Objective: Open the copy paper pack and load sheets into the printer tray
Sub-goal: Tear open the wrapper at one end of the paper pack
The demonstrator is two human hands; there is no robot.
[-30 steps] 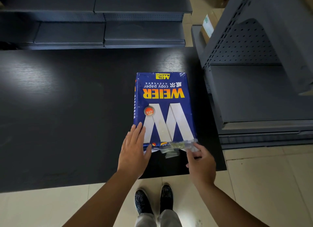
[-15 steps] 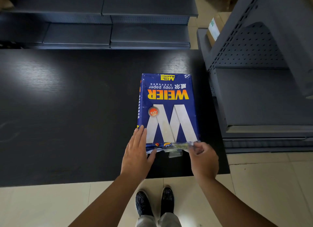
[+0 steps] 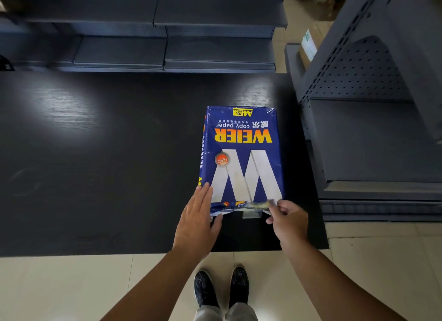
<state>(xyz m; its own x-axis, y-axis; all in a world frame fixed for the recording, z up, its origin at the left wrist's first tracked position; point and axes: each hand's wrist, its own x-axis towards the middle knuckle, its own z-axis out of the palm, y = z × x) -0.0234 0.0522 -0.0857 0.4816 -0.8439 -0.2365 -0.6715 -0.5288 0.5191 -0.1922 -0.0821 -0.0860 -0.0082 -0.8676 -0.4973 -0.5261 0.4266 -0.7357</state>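
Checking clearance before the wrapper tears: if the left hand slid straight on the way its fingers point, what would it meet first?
Nothing new: the left hand already rests on the paper pack, so it would slide along its blue top, probably toward the round orange sticker.

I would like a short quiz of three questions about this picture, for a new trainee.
1. True or false: the blue plastic-wrapped copy paper pack lies flat on the black wood-grain table.
2. Which hand pinches the torn clear wrapper strip at the pack's near end? A. left hand B. right hand
3. Fill in: the left hand lies open and flat at the pack's near ____ corner.

Key: 1 true; 2 B; 3 left.
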